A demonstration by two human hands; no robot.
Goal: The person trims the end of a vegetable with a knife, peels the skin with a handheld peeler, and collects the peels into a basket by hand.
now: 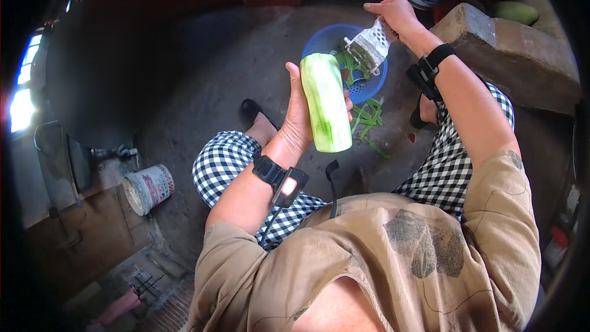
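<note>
A long pale green peeled vegetable [326, 103] is held upright in my left hand [299, 107], the thumb on its left side and fingertips showing at its right edge. My right hand [401, 17] grips the handle of a metal peeler [369, 46] with a wide, perforated blade. The peeler hangs to the upper right of the vegetable, apart from it, over a blue plastic basket [319, 40]. Green peelings lie inside the basket, and more peelings [369, 117] are scattered on the floor just below it.
At the left stands a white bucket [148, 189]. A stone or concrete block [516, 55] fills the upper right, with a green vegetable [516, 13] behind it. My knees are spread on both sides of the basket, above the dark floor [215, 74].
</note>
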